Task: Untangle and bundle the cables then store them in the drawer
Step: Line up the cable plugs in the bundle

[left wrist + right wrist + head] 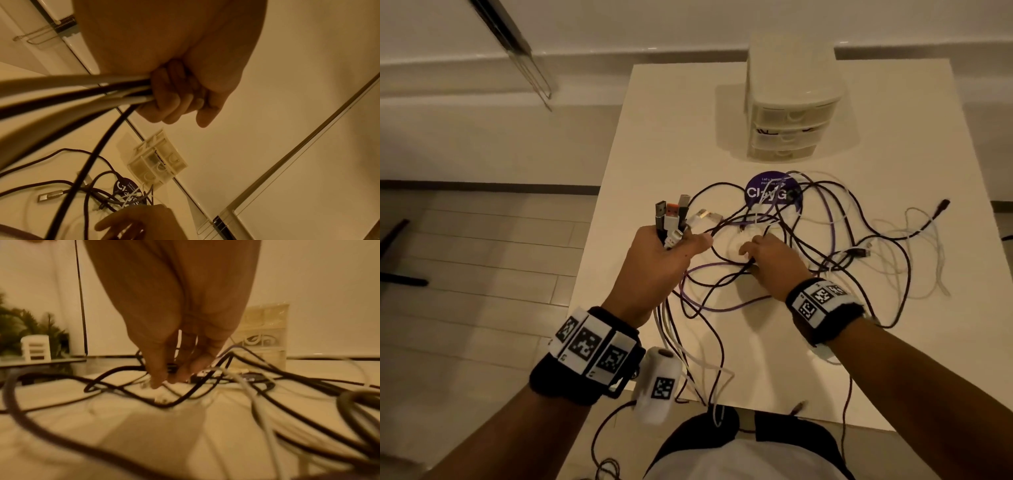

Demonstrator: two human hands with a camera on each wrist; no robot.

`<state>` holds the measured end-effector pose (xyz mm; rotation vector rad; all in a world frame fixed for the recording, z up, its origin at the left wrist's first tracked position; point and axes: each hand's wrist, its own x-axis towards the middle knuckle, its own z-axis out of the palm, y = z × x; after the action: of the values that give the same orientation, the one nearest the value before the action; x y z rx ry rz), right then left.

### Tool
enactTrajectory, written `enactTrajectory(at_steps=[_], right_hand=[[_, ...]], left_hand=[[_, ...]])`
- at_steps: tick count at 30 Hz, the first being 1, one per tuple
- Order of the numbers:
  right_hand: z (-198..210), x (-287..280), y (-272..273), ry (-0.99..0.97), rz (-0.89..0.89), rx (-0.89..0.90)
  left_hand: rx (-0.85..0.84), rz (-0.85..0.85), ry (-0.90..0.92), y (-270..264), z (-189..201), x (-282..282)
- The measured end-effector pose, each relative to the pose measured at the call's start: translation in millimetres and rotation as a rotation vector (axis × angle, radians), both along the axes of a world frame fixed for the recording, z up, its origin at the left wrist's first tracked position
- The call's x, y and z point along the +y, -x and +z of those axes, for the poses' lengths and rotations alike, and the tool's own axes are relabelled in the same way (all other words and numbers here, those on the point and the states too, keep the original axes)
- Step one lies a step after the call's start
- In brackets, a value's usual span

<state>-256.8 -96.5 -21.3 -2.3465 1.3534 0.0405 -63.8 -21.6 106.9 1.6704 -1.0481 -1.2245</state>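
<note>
A tangle of black, white and purple cables [835, 240] sprawls over the white table [664, 137]. My left hand [674, 246] is raised over the table's left part and grips a bunch of cables just below their plugs [671, 216], which stick up out of the fist. In the left wrist view its fingers [172, 104] wrap round the black and white cords [82, 91]. My right hand [748, 251] reaches down into the middle of the tangle. Its fingertips [156, 382] come together there around a thin white cable. The small white drawer unit [791, 113] stands shut at the back.
A round purple sticker [774, 192] lies under the cables in front of the drawers. Several cable ends hang over the table's near edge [715, 407] toward my lap. Tiled floor lies to the left. A plant and a small white stool [36, 348] stand beyond the table.
</note>
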Motion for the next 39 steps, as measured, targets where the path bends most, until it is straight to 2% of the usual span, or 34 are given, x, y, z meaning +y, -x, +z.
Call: enactTrajectory(at_steps=[4, 6, 9, 11, 17, 21, 29, 34, 37, 39], right_hand=[[43.5, -0.1, 14.6, -0.142, 0.031, -0.155], [73.5, 6.3, 21.7, -0.251, 0.005, -0.367], [113.5, 16.5, 24.0, -0.383, -0.1, -0.746], [127.5, 20.0, 22.4, -0.437, -0.142, -0.88], [123.4, 24.8, 25.8, -0.492, -0.365, -1.182], [122.8, 30.4, 26.3, -0.516, -0.377, -1.208], [128.8, 30.7, 27.8, -0.449, -0.347, -1.174], [133.1, 29.7, 27.2, -0.428, -0.321, -1.112], [127.8, 28.6, 22.7, -0.374, -0.409, -1.149], [122.3, 30.5, 17.1, -0.484, -0.414, -1.148]], left_hand=[[0.025, 0.002, -0.05, -2.0, -0.5, -4.0], [0.033, -0.037, -0.049, -0.1, -0.5, -7.0], [-0.038, -0.219, 0.01, 11.7, 1.9, -9.5], [-0.061, -0.31, 0.045, 23.9, 4.3, -11.1], [0.23, -0.264, 0.002, 37.0, 5.7, -15.8], [0.295, -0.222, -0.028, 42.2, 5.2, -13.4], [0.325, -0.193, -0.003, 44.3, 6.5, -12.4], [0.14, -0.344, 0.045, 51.9, 10.9, -9.4], [0.269, -0.287, -0.035, 52.8, 8.9, -12.0], [0.363, -0.247, -0.042, 51.8, 8.3, -13.7]])
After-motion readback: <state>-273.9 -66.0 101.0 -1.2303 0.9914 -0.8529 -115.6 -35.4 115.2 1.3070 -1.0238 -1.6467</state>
